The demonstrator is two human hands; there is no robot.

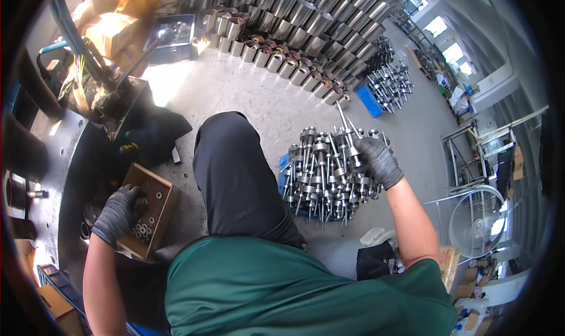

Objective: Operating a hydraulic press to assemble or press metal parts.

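Observation:
My left hand (120, 213), in a dark grey knitted glove, reaches over the rim of an open wooden box (168, 215). Its fingers curl down inside; whatever they pinch is hidden. Small ring-shaped metal parts (142, 230), like washers or bearings, lie loose on the box floor. On the other side, my gloved right hand (379, 162) is closed around a metal shaft (352, 124) with thicker collars on it, its thin end pointing up and away. Below that hand, many similar shafts (326, 174) are heaped in a blue crate (284, 162).
A dark-edged metal workbench (65, 153) curves along my left. Steel cylinders (300, 18) are stacked at the back, with wire-filled ones (288, 68) in front. Another blue crate (369, 102) of shafts stands farther right. A standing fan (478, 223) and metal frame (468, 156) are at right.

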